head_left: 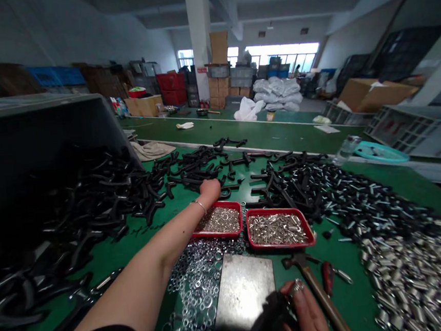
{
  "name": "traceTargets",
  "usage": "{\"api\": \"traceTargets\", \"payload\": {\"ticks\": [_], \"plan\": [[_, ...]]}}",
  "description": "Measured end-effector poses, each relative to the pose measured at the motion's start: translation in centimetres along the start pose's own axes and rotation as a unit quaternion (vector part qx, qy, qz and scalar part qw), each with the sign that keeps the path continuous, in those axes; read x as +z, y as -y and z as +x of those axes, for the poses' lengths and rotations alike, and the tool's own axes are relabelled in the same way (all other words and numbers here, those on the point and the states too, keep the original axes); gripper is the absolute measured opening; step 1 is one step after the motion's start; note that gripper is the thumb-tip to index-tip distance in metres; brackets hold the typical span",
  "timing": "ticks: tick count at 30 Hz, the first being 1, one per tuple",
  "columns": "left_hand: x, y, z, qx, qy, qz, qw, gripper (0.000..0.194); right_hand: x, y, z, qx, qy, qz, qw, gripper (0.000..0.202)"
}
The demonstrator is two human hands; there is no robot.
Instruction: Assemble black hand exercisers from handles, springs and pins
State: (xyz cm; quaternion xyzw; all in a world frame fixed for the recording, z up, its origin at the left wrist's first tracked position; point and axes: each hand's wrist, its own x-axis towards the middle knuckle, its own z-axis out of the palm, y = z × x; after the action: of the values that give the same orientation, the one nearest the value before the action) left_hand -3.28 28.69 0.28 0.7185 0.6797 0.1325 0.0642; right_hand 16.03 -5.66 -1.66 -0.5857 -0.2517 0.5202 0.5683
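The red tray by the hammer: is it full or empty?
Not empty: shiny metal pieces cover the inside of the red tray. I cannot tell how deep they go.

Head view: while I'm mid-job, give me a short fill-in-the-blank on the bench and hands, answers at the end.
1. Both trays of small metal parts are coloured ____.
2. The plate lies to the ____ of the hammer.
3. A metal piece is held in the ____ hand.
4. The left hand is among handles coloured ____.

Missing words: red; left; right; black.
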Motion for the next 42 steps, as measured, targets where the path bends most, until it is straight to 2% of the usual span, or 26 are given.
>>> {"api": "traceTargets", "payload": {"ticks": [2,4,7,10,12,15,19,21,23,27,30,34,38,42], "plan": [[0.4,-0.6,0.6,-0.034,0.005,-0.019,0.999,0.016,-0.2,-0.3,0.8,0.081,-0.002,0.076,0.994,0.048],[0.0,-0.7,0.9,-0.05,0.008,-0.05,0.997,0.012,-0.4,-0.6,1.7,0.112,0.02,0.137,0.984,0.048],[-1.6,-0.1,0.1,-0.035,-0.014,-0.121,0.992,0.021,-0.6,-1.2,2.8,0.099,0.078,0.193,0.973,0.047],[-3.0,1.0,-3.4,0.009,-0.062,-0.215,0.975,0.044,-0.7,-1.4,3.1,0.063,0.108,0.192,0.973,0.046],[-3.4,1.8,-7.3,0.044,-0.094,-0.351,0.931,0.058,-0.8,-1.2,3.0,0.029,0.102,0.152,0.983,0.045],[-3.6,2.7,-14.0,0.044,-0.095,-0.572,0.814,0.067,-0.9,-0.6,2.9,-0.035,0.108,0.041,0.993,0.042],[-4.1,2.5,-21.8,-0.031,0.022,-0.727,0.685,0.054,-0.6,0.2,2.8,-0.099,0.118,-0.096,0.983,0.042],[-4.2,1.4,-25.0,-0.067,0.078,-0.753,0.65,0.041,-0.4,0.6,2.7,-0.147,0.122,-0.166,0.967,0.04],[-3.9,-0.3,-27.9,-0.105,0.119,-0.743,0.65,0.034,-0.1,1.0,2.4,-0.203,0.13,-0.248,0.938,0.038],[-2.5,-4.0,-31.4,-0.117,0.196,-0.666,0.71,0.044,0.1,1.7,1.6,-0.255,0.15,-0.366,0.882,0.032],[-1.7,-5.7,-31.8,-0.114,0.206,-0.624,0.745,0.056,0.0,2.2,1.1,-0.257,0.17,-0.418,0.854,0.029],[-1.3,-6.7,-31.0,-0.09,0.205,-0.588,0.777,0.056,-0.4,2.6,0.8,-0.264,0.164,-0.475,0.823,0.027],[-1.1,-7.5,-30.6,-0.05,0.209,-0.551,0.806,0.053,-0.7,2.7,1.0,-0.263,0.161,-0.488,0.817,0.026],[-0.9,-8.3,-30.4,-0.019,0.187,-0.53,0.827,0.047,-0.8,2.8,1.4,-0.278,0.134,-0.43,0.848,0.025]]}}
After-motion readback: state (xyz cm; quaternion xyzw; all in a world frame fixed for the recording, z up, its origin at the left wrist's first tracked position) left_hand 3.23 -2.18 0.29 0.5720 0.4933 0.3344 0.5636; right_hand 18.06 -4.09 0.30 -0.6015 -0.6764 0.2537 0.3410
